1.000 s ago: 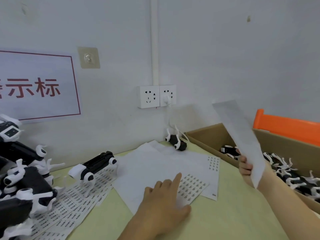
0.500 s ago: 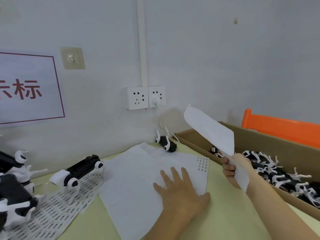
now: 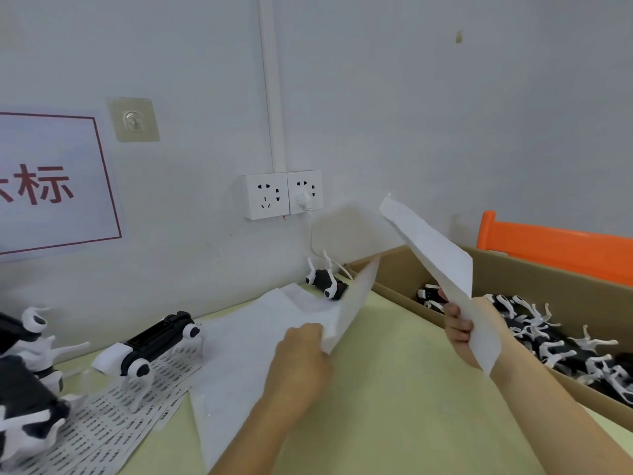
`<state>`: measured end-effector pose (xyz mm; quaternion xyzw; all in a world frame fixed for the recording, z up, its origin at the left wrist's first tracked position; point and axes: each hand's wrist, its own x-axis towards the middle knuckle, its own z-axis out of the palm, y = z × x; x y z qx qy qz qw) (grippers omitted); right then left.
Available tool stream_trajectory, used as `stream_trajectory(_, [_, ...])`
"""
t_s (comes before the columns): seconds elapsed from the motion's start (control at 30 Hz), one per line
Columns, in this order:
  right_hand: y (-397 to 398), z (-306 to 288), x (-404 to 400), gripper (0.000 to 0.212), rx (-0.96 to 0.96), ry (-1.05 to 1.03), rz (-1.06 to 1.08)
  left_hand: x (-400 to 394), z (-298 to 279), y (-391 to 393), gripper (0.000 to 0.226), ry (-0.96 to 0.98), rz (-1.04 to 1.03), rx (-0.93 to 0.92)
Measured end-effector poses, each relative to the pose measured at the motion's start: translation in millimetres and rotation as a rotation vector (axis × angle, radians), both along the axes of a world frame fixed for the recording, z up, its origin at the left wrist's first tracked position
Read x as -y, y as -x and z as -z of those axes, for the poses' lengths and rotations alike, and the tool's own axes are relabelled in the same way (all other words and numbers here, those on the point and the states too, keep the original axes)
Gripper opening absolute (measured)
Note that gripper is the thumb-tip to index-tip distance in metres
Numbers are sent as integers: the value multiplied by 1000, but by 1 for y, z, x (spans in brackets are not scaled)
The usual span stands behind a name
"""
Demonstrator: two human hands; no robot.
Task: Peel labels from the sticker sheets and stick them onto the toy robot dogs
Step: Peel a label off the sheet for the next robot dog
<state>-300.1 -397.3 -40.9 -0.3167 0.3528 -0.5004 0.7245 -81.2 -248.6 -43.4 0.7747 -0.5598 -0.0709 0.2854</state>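
My left hand (image 3: 301,354) grips the right edge of a white sheet (image 3: 246,341) on the yellow-green table and lifts that edge up. My right hand (image 3: 462,329) holds a second white sheet (image 3: 435,255) upright in the air over the box's near wall. Printed sticker sheets (image 3: 113,423) lie at the left, and a black-and-white toy robot dog (image 3: 154,344) stands on them. More dogs (image 3: 27,382) crowd the far left edge. Another small dog (image 3: 325,281) lies by the wall behind the lifted sheet.
A cardboard box (image 3: 548,279) at the right holds several toy dogs (image 3: 555,344); an orange plastic piece (image 3: 555,245) stands behind it. On the wall are a double socket (image 3: 282,195) with a plug and cable, a sign (image 3: 51,183) and an adhesive hook (image 3: 133,120).
My left hand went from lying flat on the sheets to gripping a sheet's right edge and lifting it. The sheet in my right hand tipped further left and lower.
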Motion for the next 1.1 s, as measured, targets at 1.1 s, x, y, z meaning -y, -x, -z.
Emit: stream_trajectory(1.1, [-31,5,-28,21,-1273,375,-161,-29,12,-8,25,51,274,50])
